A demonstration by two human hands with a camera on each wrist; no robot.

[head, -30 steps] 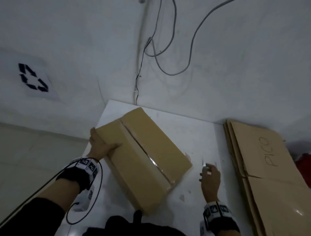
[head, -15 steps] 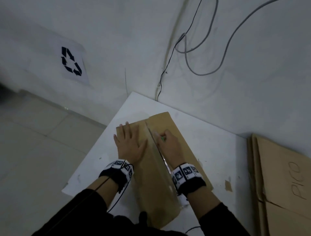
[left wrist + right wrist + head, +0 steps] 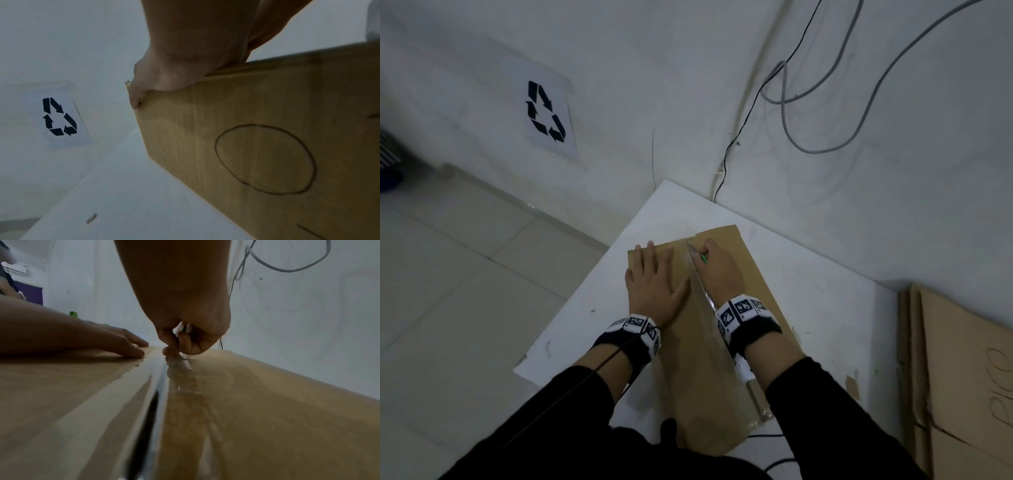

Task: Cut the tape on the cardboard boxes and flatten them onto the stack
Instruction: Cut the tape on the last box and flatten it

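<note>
Where writing can be read, it is on the stack of flattened cardboard (image 3: 962,370) at the right edge of the tabletop (image 3: 825,301), whose top sheet carries hand-drawn letters that look like "PICO", cut off by the frame edge; a sheet with a black recycling symbol (image 3: 546,111) is stuck to the wall, and the left wrist view shows a hand-drawn oval (image 3: 265,159) on the side of the cardboard box (image 3: 750,274). That box lies on the white tabletop toward its left edge, its long axis running from the near edge to the far corner by the wall, with a strip of clear tape (image 3: 709,329) along the top seam in the same direction. The left hand (image 3: 654,284) lies flat on the top left of the seam, fingers straight and spread, thumb toward the tape, and the little finger hooks over the far left corner. The right hand (image 3: 717,270) has its grip curled round a small cutter with a green part (image 3: 703,257), its tip set on the tape near the far end of the seam. Grey and black cables (image 3: 825,102) hang on the wall behind.
</note>
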